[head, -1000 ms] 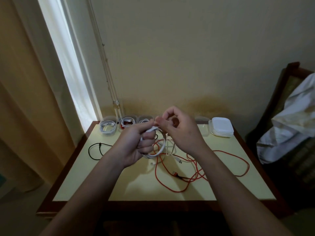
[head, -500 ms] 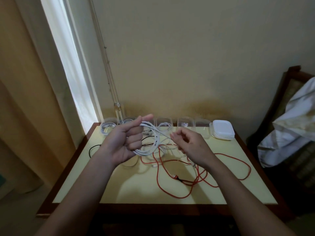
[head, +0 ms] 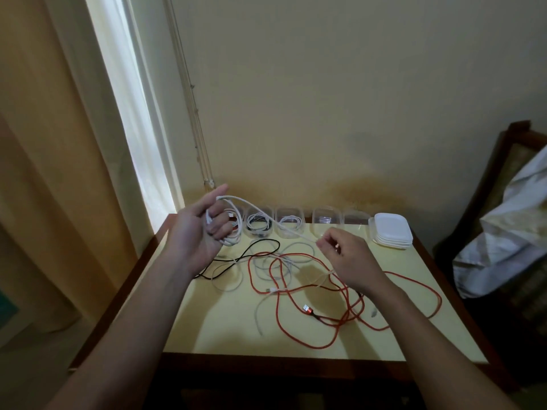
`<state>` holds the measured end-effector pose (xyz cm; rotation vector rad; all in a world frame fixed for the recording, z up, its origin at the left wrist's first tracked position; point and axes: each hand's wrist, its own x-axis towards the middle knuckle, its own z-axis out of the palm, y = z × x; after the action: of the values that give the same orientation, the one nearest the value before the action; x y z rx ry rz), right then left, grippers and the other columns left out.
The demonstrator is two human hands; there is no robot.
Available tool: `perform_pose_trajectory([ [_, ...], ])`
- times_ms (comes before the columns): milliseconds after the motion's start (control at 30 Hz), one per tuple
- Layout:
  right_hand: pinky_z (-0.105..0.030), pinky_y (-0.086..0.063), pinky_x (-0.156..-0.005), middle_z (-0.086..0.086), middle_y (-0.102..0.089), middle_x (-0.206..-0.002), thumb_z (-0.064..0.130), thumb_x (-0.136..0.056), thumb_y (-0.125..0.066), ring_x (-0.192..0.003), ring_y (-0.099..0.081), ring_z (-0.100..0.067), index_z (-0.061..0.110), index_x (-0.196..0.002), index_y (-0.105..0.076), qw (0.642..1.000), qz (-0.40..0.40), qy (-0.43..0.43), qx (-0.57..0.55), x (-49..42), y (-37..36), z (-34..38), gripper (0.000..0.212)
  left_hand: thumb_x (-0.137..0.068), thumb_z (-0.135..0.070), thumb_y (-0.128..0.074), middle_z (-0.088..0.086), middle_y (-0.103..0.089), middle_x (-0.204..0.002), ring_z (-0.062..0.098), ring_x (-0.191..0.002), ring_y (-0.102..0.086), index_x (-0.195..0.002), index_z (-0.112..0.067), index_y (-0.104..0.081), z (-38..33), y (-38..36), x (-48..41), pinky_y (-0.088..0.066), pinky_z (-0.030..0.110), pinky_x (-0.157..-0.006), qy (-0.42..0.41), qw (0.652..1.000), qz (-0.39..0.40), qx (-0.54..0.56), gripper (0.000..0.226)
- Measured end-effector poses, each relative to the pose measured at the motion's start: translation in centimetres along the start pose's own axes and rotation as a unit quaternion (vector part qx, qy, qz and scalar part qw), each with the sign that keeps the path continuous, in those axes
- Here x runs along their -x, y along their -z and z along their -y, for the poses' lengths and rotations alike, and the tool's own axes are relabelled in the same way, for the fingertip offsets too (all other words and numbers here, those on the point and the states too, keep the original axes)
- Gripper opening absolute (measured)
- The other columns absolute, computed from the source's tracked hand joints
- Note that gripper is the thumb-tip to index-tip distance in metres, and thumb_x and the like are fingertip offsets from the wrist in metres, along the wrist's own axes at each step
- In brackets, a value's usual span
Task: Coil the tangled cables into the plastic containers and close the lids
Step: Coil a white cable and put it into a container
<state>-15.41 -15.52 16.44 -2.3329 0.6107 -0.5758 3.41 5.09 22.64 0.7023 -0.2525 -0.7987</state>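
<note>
Left hand point(head: 201, 232) is up over the back-left of the table point(head: 225, 329), fingers curled round several loops of white cable point(head: 291, 230). One strand runs taut off the raised forefinger, slanting down and right into the right hand point(head: 346, 255), pinched between thumb and fingertips. Below, more white cable lies tangled with the red cable point(head: 325, 347) and black cable point(head: 260, 245), in front of the clear containers point(head: 325, 221).

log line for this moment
step: coiling white cable | left hand: grips its loops | right hand: pinches its slack | lids: stacked, off
</note>
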Motion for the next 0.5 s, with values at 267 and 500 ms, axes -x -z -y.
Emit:
perform_pose_trajectory([
  [267,-0.035,-0.039,-0.066,0.006,-0.055,-0.075,0.038,-0.105,-0.051,-0.073,-0.051,-0.011,0.02,-0.074,-0.054,0.969,0.131,0.145,0.148,-0.8,0.4,5.1,0.036,-0.107,-0.02,-0.045,0.005,-0.07,-0.087,0.015,-0.073,-0.063,-0.144,-0.016,-0.045,3.7,-1.7,-0.1,-0.052,0.025,-0.064,-0.121,0.906,-0.01,-0.405,0.037],
  [500,-0.035,-0.037,-0.06,-0.005,-0.057,-0.068,0.039,-0.104,-0.055,-0.062,-0.048,-0.012,0.017,-0.083,-0.068,0.983,0.107,0.139,-0.053,-2.0,1.4,6.6,0.033,-0.104,-0.031,-0.05,0.001,-0.049,-0.067,0.015,-0.049,-0.047,-0.093,-0.025,-0.069,6.9,-2.4,0.6,-0.036,0.026,-0.048,0.009,0.893,0.106,-0.438,0.023],
])
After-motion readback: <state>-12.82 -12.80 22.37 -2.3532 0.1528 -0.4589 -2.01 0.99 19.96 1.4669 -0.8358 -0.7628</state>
